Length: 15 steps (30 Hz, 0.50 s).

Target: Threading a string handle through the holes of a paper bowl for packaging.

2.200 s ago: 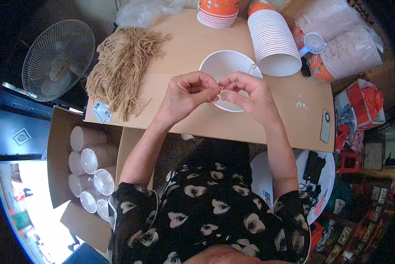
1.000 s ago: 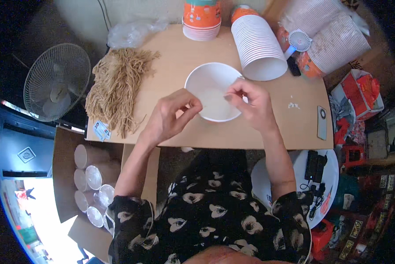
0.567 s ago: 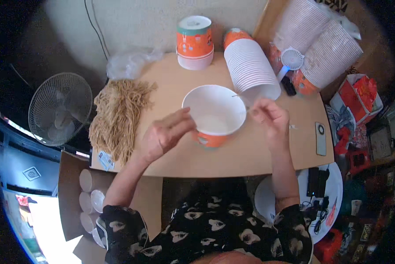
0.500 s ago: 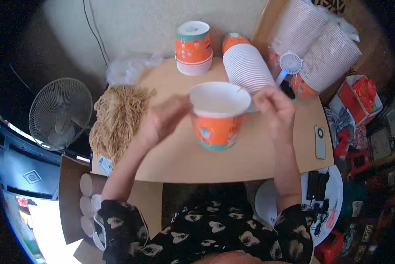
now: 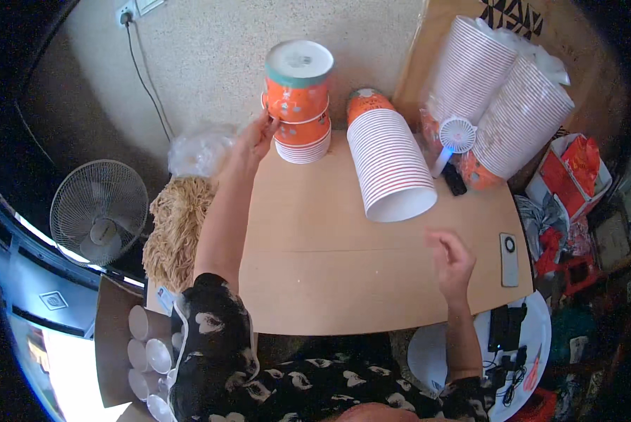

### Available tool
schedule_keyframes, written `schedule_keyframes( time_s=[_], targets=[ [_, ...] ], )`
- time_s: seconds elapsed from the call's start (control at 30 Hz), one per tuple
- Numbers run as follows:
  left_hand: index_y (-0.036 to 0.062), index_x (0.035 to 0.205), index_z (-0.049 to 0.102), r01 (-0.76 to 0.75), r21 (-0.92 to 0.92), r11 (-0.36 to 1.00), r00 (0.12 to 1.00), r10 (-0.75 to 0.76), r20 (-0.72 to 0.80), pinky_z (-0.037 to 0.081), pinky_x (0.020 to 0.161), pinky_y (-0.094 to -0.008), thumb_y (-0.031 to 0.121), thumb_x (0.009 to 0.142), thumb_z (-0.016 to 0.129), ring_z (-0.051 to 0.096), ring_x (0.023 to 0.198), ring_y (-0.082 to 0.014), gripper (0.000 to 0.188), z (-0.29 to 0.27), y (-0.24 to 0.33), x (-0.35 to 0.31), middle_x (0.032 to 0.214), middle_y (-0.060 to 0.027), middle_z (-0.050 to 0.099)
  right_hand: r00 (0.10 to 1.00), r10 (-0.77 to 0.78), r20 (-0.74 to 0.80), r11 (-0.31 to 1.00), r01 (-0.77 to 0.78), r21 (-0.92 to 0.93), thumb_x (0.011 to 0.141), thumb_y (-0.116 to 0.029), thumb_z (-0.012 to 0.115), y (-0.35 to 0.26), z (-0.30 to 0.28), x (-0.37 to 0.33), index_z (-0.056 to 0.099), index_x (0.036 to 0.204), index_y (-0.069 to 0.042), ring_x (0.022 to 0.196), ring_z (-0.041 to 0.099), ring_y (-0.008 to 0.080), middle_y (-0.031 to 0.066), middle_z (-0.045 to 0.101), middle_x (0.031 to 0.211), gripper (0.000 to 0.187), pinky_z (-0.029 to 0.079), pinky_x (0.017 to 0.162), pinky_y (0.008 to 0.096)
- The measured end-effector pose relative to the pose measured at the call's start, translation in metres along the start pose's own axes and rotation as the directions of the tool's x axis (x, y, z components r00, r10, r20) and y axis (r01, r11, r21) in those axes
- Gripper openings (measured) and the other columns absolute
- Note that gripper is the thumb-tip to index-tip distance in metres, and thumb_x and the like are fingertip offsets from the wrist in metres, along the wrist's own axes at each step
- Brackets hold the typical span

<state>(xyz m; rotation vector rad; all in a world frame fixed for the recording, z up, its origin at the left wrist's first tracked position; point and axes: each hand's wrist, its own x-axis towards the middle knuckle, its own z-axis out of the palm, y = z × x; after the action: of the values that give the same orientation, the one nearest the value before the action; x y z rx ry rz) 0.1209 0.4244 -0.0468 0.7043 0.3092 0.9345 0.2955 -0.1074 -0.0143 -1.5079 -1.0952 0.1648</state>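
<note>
My left hand [image 5: 258, 135] is reached out to the back of the table, its fingers gripping the rim of an upside-down orange paper tub [image 5: 298, 102] with a green band and white base. That tub sits over a short stack of upturned tubs [image 5: 303, 135], its rim still above theirs. My right hand [image 5: 452, 264] hovers over the right part of the table, fingers curled in and slightly blurred, with nothing visible in them. Beside the short stack, a long nested stack of the same tubs [image 5: 393, 162] lies on its side, its open mouth toward me.
Dried noodle-like tan strands [image 5: 178, 228] and a clear plastic bag [image 5: 201, 149] lie at the left. Bagged tub stacks [image 5: 519, 119] lean at the back right, behind a small white fan [image 5: 457, 135]. A phone [image 5: 509, 260] lies near the right edge.
The tub that was upright between my hands is now upside down over the back stack, in my left hand. My right hand has drawn back toward me without it.
</note>
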Motion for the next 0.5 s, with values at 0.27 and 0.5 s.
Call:
schedule_keyframes(
  time_s=[0.27, 0.5],
  targets=[
    [-0.0057, 0.127, 0.055, -0.107, 0.639, 0.762, 0.974, 0.210, -0.087, 0.054, 0.093, -0.0361, 0.027, 0.100, 0.058, 0.065, 0.107, -0.0291, 0.042, 0.012, -0.011, -0.015, 0.123, -0.0205, 0.061, 0.969, 0.245, 0.036, 0.964, -0.247, 0.100, 0.094, -0.003, 0.061, 0.058, -0.016, -0.079, 0.068, 0.101, 0.004, 0.082, 0.062, 0.0112, 0.0060, 0.069, 0.097, 0.012, 0.051, 0.074, 0.0251],
    [0.0035, 0.142, 0.045, -0.464, 0.837, -0.290, 0.506, 0.689, 0.519, 0.043, 0.106, -0.0458, 0.040, 0.090, 0.070, 0.049, 0.127, -0.0397, 0.068, 0.110, 0.003, -0.033, 0.141, -0.0255, 0.043, 0.921, 0.388, 0.039, 0.900, -0.387, 0.202, 0.094, -0.004, 0.062, 0.088, -0.011, -0.116, 0.068, 0.101, 0.003, 0.082, 0.063, 0.0111, 0.0054, 0.069, 0.096, 0.012, 0.052, 0.074, 0.0254]
  ],
)
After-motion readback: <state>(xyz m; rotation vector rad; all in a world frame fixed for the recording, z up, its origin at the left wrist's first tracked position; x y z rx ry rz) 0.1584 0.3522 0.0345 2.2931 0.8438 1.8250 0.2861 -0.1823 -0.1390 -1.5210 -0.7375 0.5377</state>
